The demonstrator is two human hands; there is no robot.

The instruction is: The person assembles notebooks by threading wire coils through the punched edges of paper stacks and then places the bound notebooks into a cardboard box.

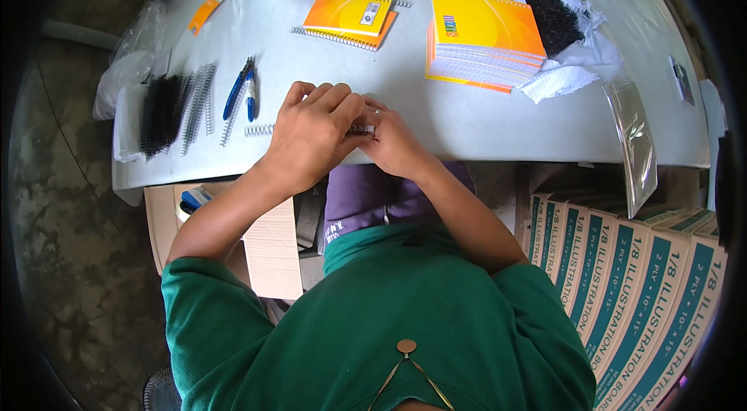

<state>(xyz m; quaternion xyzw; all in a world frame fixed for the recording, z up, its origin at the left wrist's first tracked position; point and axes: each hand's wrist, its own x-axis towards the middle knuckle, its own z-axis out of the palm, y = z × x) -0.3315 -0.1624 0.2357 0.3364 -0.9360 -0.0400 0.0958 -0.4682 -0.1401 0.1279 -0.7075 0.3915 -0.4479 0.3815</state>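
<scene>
My left hand [313, 131] and my right hand [394, 143] meet at the near edge of the white table [467, 119]. Together they pinch a short silver spiral wire binding [362, 129], of which only a small piece shows between the fingers. A loose bit of silver spiral [259, 130] lies just left of my left hand. Blue-handled pliers [240, 89] rest a little farther left. Ahead of my hands lie orange spiral-bound notebooks [350, 18] and a thick stack of orange-covered pads [482, 41].
Black and silver coil bindings [177, 108] lie at the table's left end. Crumpled white paper with black coils [556, 22] sits at the back right. A clear plastic sleeve [634, 143] overhangs the right edge. Teal-and-white cartons [638, 279] stand to my right, a cardboard box [233, 232] below left.
</scene>
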